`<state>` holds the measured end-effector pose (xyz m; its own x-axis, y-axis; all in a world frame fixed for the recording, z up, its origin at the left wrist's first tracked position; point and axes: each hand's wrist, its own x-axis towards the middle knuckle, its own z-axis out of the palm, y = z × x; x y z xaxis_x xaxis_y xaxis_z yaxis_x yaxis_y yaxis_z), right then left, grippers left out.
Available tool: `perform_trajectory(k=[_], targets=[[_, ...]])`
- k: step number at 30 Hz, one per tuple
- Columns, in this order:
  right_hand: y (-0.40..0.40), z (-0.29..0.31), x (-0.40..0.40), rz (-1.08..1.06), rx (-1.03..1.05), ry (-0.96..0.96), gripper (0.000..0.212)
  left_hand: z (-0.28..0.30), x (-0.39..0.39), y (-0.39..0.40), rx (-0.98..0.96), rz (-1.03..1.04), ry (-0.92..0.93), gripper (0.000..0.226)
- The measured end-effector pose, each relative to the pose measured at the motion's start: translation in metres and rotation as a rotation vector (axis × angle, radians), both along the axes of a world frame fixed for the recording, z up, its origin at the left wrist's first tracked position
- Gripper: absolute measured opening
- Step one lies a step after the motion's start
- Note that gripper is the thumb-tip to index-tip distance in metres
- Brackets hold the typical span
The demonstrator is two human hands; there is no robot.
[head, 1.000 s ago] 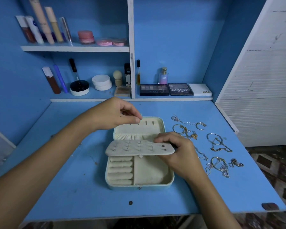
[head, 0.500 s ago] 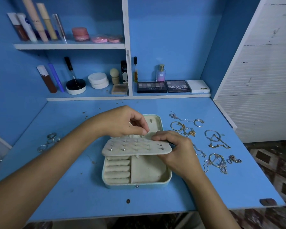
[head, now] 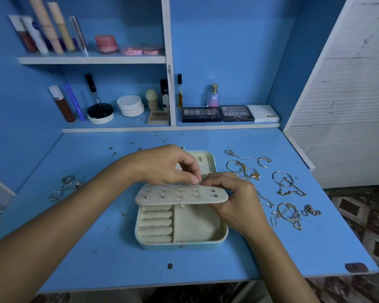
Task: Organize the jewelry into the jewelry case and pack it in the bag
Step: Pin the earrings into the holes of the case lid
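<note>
An open pale jewelry case (head: 182,242) lies on the blue desk, with ring rolls at its left and a bare compartment at its right. A cream earring panel (head: 179,196) with several studs in it is held flat over the case's back half. My left hand (head: 164,166) pinches a small earring stud at the panel's top edge. My right hand (head: 232,197) grips the panel's right end, fingertips meeting the left hand's. Gold and silver chains and hoops (head: 287,185) lie spread to the right. Silver rings (head: 67,184) sit at the left.
Loose studs (head: 113,150) lie scattered on the desk behind the case. Shelves at the back hold cosmetics, a perfume bottle (head: 213,96) and eyeshadow palettes (head: 236,113). A white slatted panel (head: 348,106) stands at the right. The desk's front edge (head: 184,283) is close to me.
My left hand has come down from the case lid to the top edge of the earring panel, meeting my right fingertips. The view has tilted, showing more of the left desk.
</note>
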<state>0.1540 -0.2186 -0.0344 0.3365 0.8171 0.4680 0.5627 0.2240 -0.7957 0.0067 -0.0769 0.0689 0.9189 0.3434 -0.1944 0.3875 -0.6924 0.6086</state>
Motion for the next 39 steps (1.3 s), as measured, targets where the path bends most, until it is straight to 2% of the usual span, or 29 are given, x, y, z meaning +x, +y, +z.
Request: perform_trajectory(k=[12,21,29,39], targets=[[0.0,0.0,0.0,0.014,-0.004,0.014,0.015,0.0,0.004,0.002,0.012,-0.036,0.025,0.006],[0.0,0.0,0.0,0.008,0.01,-0.004,0.014,0.007,0.01,0.004,0.043,-0.081,0.116,0.007],[0.0,-0.001,0.001,0.006,-0.001,0.005,0.014,0.011,0.014,0.008,-0.008,-0.11,0.189,0.007],[0.001,-0.002,0.0,-0.011,0.016,-0.013,0.014,0.011,0.017,0.004,0.022,-0.053,0.21,0.008]])
